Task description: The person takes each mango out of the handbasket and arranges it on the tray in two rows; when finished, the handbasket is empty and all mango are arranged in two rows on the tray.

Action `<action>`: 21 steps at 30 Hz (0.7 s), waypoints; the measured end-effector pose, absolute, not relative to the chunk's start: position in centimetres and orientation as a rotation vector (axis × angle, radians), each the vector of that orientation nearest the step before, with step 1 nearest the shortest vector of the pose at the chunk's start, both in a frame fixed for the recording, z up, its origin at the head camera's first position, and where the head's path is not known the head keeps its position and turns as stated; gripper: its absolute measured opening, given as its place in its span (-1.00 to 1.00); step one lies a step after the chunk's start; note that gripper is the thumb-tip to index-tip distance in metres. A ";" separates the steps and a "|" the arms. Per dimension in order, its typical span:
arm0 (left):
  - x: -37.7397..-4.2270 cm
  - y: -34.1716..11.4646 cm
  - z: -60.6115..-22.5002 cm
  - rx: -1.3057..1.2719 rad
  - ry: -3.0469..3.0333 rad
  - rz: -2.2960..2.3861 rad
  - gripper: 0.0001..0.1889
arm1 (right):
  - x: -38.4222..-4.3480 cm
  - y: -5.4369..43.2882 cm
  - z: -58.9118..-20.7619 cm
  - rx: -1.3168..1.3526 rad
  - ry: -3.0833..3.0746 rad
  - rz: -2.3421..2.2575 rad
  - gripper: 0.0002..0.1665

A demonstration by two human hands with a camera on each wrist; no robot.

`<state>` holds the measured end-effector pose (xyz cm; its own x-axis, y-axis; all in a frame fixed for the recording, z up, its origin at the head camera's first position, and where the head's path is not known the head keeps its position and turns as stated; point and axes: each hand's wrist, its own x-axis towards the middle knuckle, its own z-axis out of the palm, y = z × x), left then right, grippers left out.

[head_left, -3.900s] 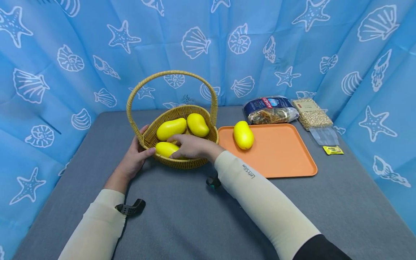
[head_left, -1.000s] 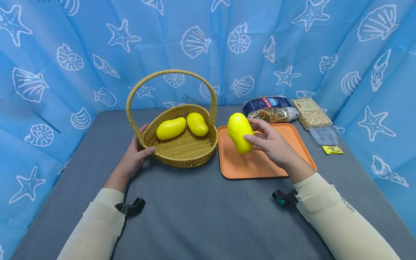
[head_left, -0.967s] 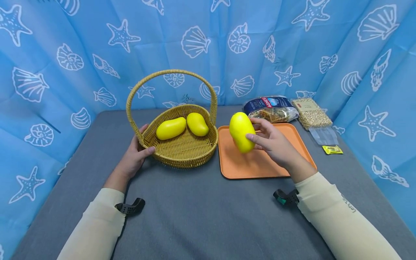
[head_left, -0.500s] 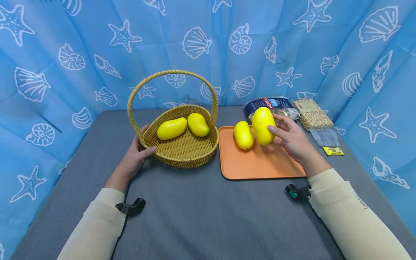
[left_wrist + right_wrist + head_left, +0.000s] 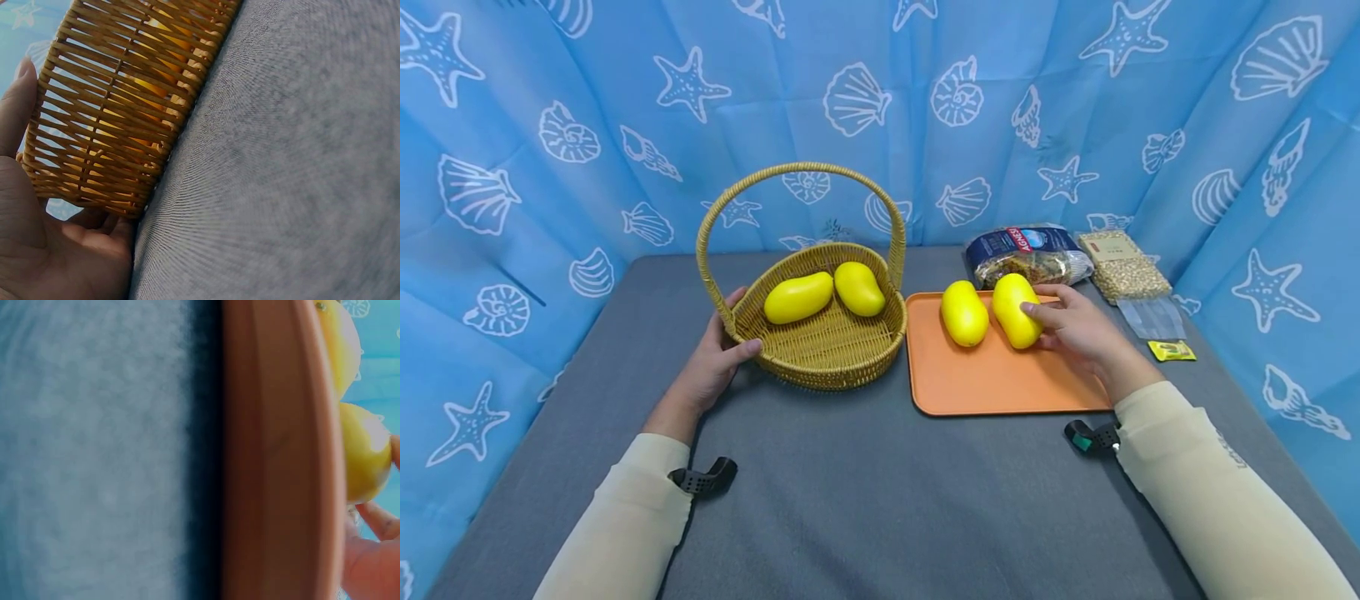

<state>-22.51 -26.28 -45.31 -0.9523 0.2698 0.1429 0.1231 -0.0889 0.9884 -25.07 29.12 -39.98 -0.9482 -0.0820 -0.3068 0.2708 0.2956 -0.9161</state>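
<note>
In the head view my left hand (image 5: pixel 713 360) holds the left side of a wicker basket (image 5: pixel 835 358), its thumb at the rim; the left wrist view shows the fingers going behind the woven wall (image 5: pixel 106 125). Two yellow mangoes lie inside, a long one (image 5: pixel 798 297) and a shorter one (image 5: pixel 859 289). On the right, my right hand (image 5: pixel 1078 329) holds another mango (image 5: pixel 1015 310) over the orange tray (image 5: pixel 977 387), thumb and fingers on its right side. Just left of it a mango (image 5: pixel 964 313) lies on the tray. Some right fingertips are hidden behind the fruit.
Behind the tray lies a blue-labelled AGNESI pasta bag (image 5: pixel 1028 255), with a clear bag of pale grains (image 5: pixel 1123 265) to its right. A small yellow packet (image 5: pixel 1171 351) sits nearer. The tray's raised rim faces the right wrist camera. A blue curtain (image 5: pixel 880 125) borders the table.
My right hand has taken a mango out of the basket and carried it right over the tray. In the last half second it has lowered beside the other mango. My left hand stays put.
</note>
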 end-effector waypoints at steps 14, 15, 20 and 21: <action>-22.5 -26.2 -45.1 0.438 2.053 2.193 -0.07 | -25.3 29.1 -39.6 0.190 2.341 -1.538 0.04; -22.5 -26.2 -45.1 0.438 2.054 2.192 -0.06 | -25.3 29.1 -39.6 0.186 2.356 -1.524 0.05; -22.4 -26.2 -45.0 0.439 2.054 2.189 -0.06 | -25.6 29.0 -39.8 0.176 2.396 -1.479 0.06; -22.4 -26.2 -45.0 0.440 2.049 2.193 -0.06 | -25.6 29.0 -39.8 0.178 2.399 -1.477 0.06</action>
<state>-22.37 -26.24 -45.01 -0.9522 0.2735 0.1363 0.1175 -0.0841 0.9895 -25.59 28.97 -39.80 -0.9419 -0.0597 -0.3306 0.2683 0.4586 -0.8472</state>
